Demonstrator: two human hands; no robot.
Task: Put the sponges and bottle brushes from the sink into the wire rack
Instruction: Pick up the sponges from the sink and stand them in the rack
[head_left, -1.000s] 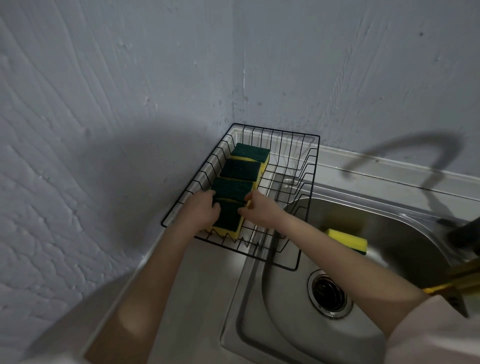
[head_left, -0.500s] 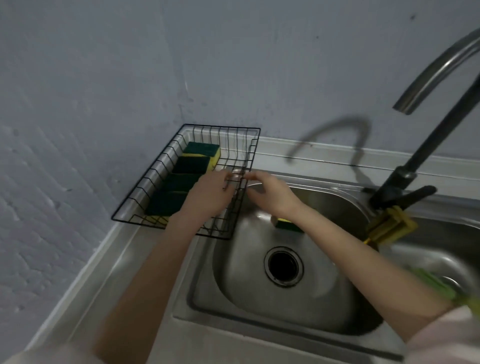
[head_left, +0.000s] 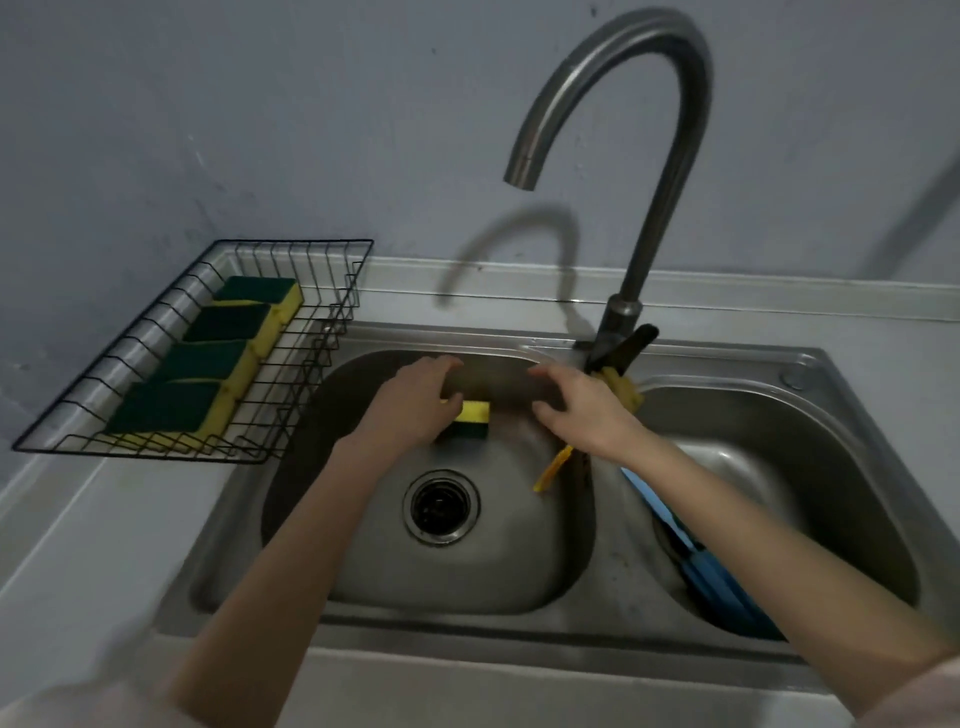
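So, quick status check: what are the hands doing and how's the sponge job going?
Left hand reaching onto last sponge in left basin. Right hand open, holding nothing. Four sponges in wire rack. Yellow brush and blue brush remain.

Single head-worn view only; no second view to compare. It looks forward and steeply down from above the near edge of a double sink, facing the back wall. Range is close: both forearms enter from the bottom corners. The wire rack sits left, the tap upper centre. The lower left corner is blurred, probably a sleeve.
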